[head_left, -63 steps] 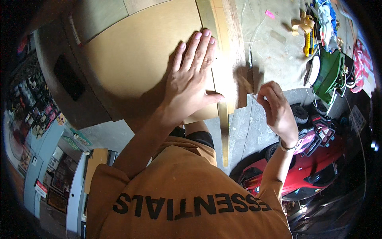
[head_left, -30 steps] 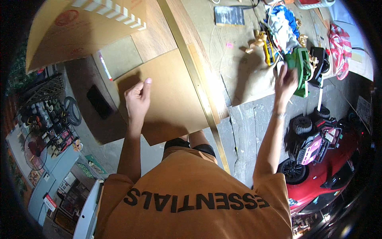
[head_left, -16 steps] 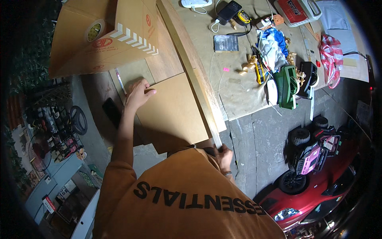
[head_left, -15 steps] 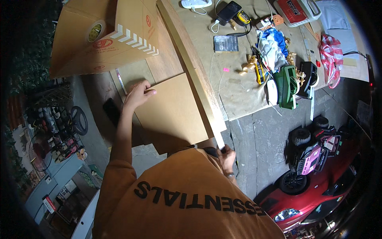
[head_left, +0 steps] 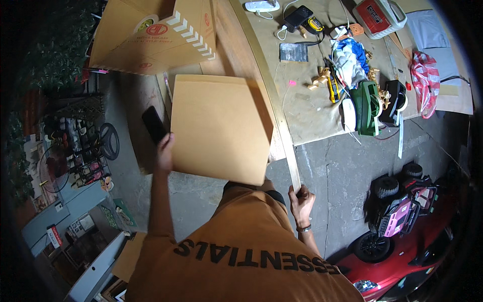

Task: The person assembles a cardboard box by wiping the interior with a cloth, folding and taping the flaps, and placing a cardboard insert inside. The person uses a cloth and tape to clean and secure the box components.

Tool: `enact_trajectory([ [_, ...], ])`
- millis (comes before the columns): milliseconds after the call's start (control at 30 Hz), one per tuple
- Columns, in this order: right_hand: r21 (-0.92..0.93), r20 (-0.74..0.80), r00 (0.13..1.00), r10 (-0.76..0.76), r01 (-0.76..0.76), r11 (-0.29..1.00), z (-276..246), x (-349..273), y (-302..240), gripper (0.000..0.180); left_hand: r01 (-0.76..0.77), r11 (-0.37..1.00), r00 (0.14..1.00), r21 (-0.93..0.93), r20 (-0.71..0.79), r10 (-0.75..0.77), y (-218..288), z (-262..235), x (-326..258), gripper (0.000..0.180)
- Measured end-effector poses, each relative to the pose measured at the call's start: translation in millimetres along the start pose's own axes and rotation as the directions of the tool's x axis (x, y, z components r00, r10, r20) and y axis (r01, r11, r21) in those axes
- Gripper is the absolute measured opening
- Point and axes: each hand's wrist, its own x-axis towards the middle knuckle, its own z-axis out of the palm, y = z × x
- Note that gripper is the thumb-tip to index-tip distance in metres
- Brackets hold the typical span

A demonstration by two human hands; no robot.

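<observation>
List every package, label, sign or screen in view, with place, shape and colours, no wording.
Large tan cardboard box: top left, red round mark, white chevron stripes.
Black phone: dark screen, beside the left hand.
Red-and-white case: top right, on the mat.
Small red-and-white sign: lower left.

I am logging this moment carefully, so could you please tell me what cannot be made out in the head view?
- Left hand: fingers hidden behind the flat square brown cardboard sheet.
- Right hand: its grip on the long pale wooden strip is too small to judge.
- Red ride-on toy car: cut off by the dark rim.
</observation>
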Motion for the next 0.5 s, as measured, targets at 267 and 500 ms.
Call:
enact_trajectory([
  [267,0.084,0.015,1.000,-0.010,0.009,0.996,51.5,-5.8,38.9,0.035,-0.068,0.919,0.978,-0.389,-0.210,-0.016,-111.5,64.8,-23.4,0.034],
  [500,-0.038,-0.016,0.998,-0.061,0.060,0.997,73.6,5.8,62.5,0.033,-0.039,0.750,0.814,0.660,-0.415,0.407,-96.9,94.2,-41.3,0.048],
])
